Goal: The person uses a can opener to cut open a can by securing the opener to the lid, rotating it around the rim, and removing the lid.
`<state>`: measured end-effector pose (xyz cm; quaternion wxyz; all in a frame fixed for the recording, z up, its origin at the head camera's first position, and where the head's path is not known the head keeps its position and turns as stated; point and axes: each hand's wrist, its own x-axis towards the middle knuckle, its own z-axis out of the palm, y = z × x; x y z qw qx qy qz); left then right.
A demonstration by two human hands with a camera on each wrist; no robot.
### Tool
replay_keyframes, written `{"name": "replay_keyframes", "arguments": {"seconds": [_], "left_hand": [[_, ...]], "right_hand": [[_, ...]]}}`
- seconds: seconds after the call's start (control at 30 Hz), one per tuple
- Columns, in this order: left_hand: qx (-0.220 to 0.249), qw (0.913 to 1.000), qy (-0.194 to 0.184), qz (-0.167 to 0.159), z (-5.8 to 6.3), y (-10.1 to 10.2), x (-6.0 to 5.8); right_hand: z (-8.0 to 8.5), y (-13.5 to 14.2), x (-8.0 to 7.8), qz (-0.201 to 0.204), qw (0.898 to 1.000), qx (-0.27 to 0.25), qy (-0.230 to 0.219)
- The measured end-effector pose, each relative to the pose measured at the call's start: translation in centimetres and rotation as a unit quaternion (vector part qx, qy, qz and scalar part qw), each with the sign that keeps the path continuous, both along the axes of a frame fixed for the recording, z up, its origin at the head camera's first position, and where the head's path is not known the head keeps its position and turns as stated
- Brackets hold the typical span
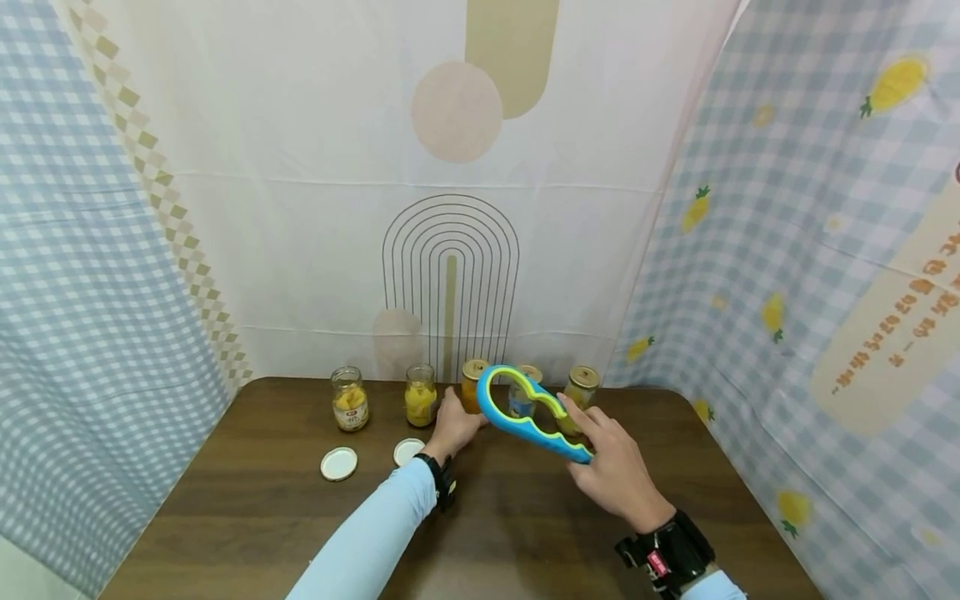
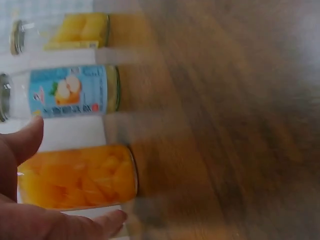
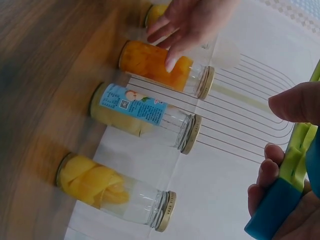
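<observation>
My left hand (image 1: 453,425) is at a lidded glass jar of orange fruit (image 1: 472,385). In the left wrist view its thumb and fingers spread on either side of this jar (image 2: 82,175); whether they touch it I cannot tell. My right hand (image 1: 617,468) grips a blue and green jar opener (image 1: 525,428), its loop raised in front of the jars. To the right stand a lidded jar with a blue label (image 3: 132,107) and a lidded jar of yellow fruit pieces (image 3: 95,180). Part of the opener is cut off in the right wrist view.
Two lidless jars of yellow fruit, one at far left (image 1: 350,404) and another (image 1: 420,398) beside my left hand, stand along the back. Two pale lids (image 1: 339,463) lie in front of them on the brown table (image 1: 262,533). A cloth (image 1: 315,250) hangs behind.
</observation>
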<state>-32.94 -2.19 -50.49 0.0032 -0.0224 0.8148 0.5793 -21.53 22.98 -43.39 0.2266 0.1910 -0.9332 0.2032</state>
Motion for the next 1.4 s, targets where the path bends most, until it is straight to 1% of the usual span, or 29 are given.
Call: {"name": "replay_keyframes", "arguments": {"seconds": [0.03, 0.07, 0.17, 0.2, 0.27, 0.3, 0.4, 0.43, 0.63, 0.83, 1.0, 1.17, 1.27, 1.4], "left_hand": [[0.005, 1.0000, -0.003, 0.003, -0.1, 0.1, -0.4], [-0.002, 1.0000, 0.001, 0.009, -0.6, 0.2, -1.0], [0.005, 0.9996, 0.002, 0.026, -0.7, 0.4, -1.6], [-0.002, 0.9994, 0.011, 0.033, -1.1, 0.5, -2.0], [-0.005, 0.9988, 0.023, 0.043, -1.1, 0.6, -2.2], [0.005, 0.9986, 0.025, 0.046, -0.7, 0.7, -2.0], [0.008, 0.9980, 0.037, 0.052, -0.9, 0.9, -2.2], [0.018, 0.9979, 0.033, 0.052, -0.6, 1.0, -2.0], [0.007, 0.9982, 0.032, 0.050, -1.0, 1.4, -2.0], [0.016, 0.9984, 0.020, 0.050, -0.9, 1.6, -1.9], [0.026, 0.9978, 0.040, 0.046, -0.4, 1.3, -1.6], [0.022, 0.9975, 0.044, 0.050, -0.3, 1.0, -1.3], [0.021, 0.9980, 0.046, 0.038, -0.2, 0.9, -1.1], [0.022, 0.9978, 0.060, 0.016, -0.1, 0.9, -0.4]], "right_hand": [[0.0, 0.0, 0.0, 0.000, 1.000, 0.000, -0.002], [-0.1, 0.0, 0.0, 0.001, 1.000, -0.002, -0.004], [-0.3, -0.1, 0.0, 0.004, 1.000, -0.005, -0.009], [-0.3, -0.1, 0.0, 0.004, 1.000, -0.006, -0.008], [-0.4, -0.1, 0.0, 0.003, 1.000, -0.009, -0.008], [-0.4, 0.0, 0.0, 0.000, 1.000, -0.009, -0.008], [-0.4, 0.0, 0.0, -0.002, 1.000, -0.011, -0.008], [-0.4, 0.0, 0.0, -0.001, 1.000, -0.011, -0.009], [-0.4, 0.1, 0.1, -0.001, 1.000, -0.013, -0.013], [-0.5, 0.0, 0.1, 0.003, 1.000, -0.006, -0.017], [-0.7, -0.2, -0.1, 0.005, 1.000, 0.000, -0.020], [-0.9, -0.4, -0.3, 0.012, 1.000, 0.005, -0.021], [-0.8, -0.4, -0.4, 0.010, 1.000, 0.004, -0.014], [-0.6, -0.3, -0.4, 0.005, 1.000, 0.003, -0.012]]}}
